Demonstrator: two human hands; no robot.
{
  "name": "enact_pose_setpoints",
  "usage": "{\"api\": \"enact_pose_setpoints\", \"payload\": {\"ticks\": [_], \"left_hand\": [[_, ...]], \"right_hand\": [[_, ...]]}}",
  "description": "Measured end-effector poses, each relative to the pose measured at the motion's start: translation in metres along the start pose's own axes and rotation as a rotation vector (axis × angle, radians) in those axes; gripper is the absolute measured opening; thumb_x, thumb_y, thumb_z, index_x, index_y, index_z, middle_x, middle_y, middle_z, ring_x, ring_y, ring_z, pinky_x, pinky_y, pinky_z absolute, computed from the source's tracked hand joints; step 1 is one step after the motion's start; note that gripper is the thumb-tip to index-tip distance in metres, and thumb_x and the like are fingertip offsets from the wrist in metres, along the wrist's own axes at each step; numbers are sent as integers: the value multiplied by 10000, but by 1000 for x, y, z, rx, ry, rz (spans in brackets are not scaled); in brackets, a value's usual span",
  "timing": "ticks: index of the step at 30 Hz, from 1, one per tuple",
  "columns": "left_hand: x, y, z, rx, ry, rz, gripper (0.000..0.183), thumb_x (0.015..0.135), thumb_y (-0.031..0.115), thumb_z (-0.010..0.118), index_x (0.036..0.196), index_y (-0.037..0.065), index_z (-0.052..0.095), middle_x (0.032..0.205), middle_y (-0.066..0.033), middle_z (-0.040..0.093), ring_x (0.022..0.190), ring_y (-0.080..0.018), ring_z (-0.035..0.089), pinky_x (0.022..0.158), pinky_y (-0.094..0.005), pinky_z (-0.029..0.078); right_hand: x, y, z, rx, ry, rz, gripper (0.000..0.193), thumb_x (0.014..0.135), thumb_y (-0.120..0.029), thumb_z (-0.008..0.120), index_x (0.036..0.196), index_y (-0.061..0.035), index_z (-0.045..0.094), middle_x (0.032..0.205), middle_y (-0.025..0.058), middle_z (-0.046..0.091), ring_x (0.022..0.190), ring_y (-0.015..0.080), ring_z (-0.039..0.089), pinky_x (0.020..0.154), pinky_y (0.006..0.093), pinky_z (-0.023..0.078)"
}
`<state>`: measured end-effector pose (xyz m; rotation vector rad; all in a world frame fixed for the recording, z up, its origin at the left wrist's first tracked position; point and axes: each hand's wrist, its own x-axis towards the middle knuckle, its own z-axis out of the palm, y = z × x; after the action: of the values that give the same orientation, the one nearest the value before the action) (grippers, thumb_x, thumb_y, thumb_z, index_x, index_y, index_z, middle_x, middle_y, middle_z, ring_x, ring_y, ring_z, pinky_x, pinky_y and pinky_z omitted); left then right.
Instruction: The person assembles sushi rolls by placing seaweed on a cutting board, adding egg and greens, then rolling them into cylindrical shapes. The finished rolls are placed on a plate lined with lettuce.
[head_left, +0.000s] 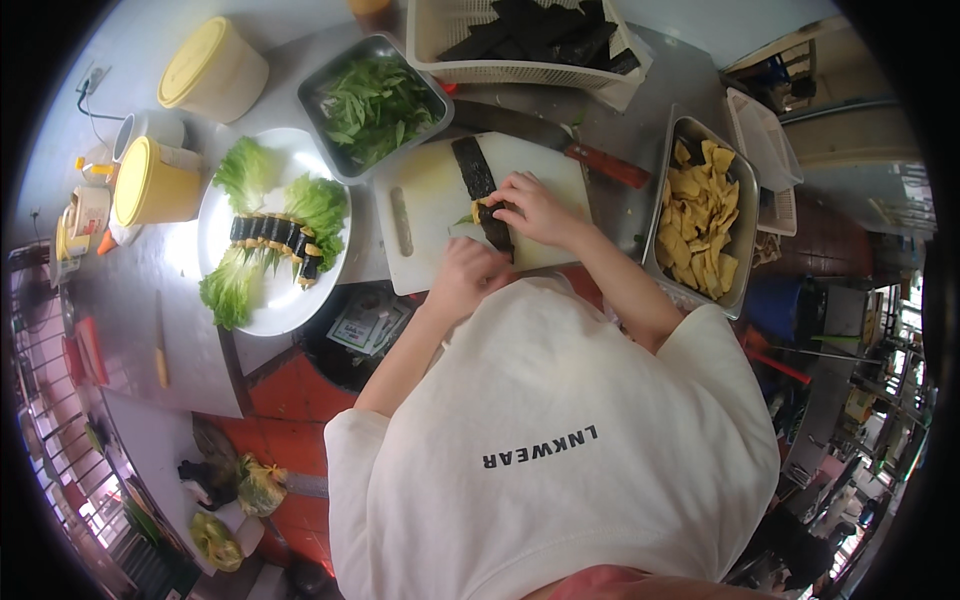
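Note:
A dark seaweed strip (473,168) lies lengthwise on the white cutting board (430,185), with a small yellow piece and a bit of green leaf across it. My right hand (535,210) pinches the yellow piece (480,212) against the strip from the right. At the strip's near end, my left hand (468,274) is closed with its fingers curled on the edge; its fingertips are partly hidden. Left of the board, a white plate (268,312) holds lettuce leaves (316,207) and a curved row of finished seaweed rolls (272,231).
Behind the board lies a cleaver (520,125) with a wooden handle. A metal tray of green leaves (375,105) and a white basket of seaweed strips (530,35) stand at the back. A metal tray of yellow pieces (697,215) is to the right. Yellow-lidded tubs (155,180) stand far left.

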<state>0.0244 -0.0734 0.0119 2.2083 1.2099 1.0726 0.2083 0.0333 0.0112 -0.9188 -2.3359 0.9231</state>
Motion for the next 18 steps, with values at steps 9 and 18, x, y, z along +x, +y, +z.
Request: {"api": "enact_pose_setpoints", "payload": {"ticks": [9, 18], "left_hand": [[33, -26, -2, 75, 103, -136, 275, 715, 29, 714, 988, 11, 690, 1002, -107, 655, 874, -294, 595, 782, -376, 503], [42, -31, -6, 61, 41, -256, 237, 672, 41, 725, 905, 2, 710, 912, -127, 678, 860, -306, 622, 769, -386, 517]], "right_hand": [[0, 0, 2, -84, 6, -31, 217, 809, -135, 673, 1008, -55, 642, 974, 96, 547, 941, 291, 500, 860, 385, 426], [-20, -19, 0, -176, 154, -130, 211, 780, -154, 689, 980, -99, 653, 975, 60, 552, 945, 243, 523, 826, 365, 415]]}}
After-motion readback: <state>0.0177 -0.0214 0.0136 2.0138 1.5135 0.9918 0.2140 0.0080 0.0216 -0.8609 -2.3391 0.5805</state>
